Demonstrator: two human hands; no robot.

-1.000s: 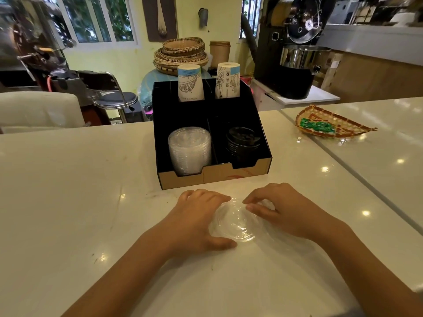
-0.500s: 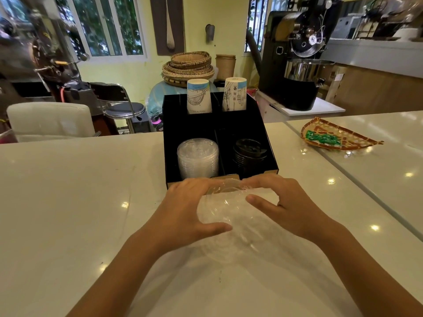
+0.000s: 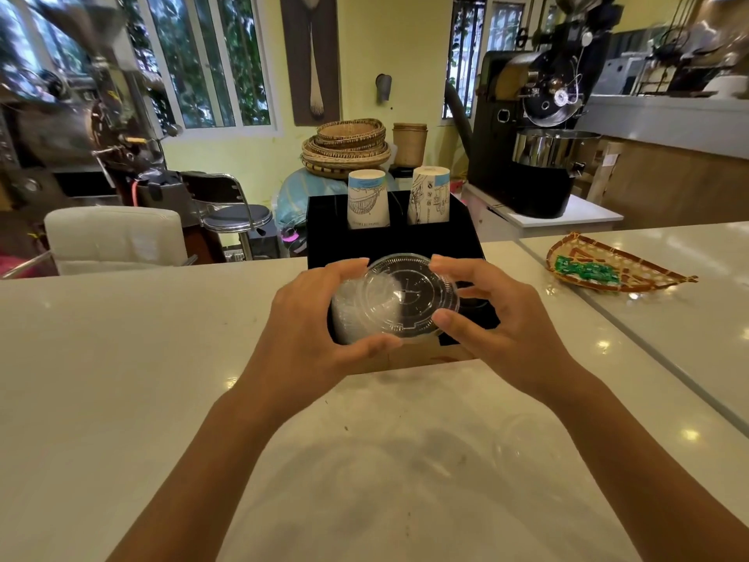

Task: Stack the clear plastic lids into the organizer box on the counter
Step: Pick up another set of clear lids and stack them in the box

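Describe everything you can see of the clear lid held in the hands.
The clear lid is a round, see-through plastic disc with a ridged rim and raised centre markings. It is tilted towards the camera, held off the counter in front of the black organizer box. The left hand and right hand pinch its opposite edges.

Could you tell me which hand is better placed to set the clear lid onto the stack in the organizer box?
Left, probably. The left hand grips the clear lid on the side over the lid stack in the organizer box; the right hand is over the other compartment.
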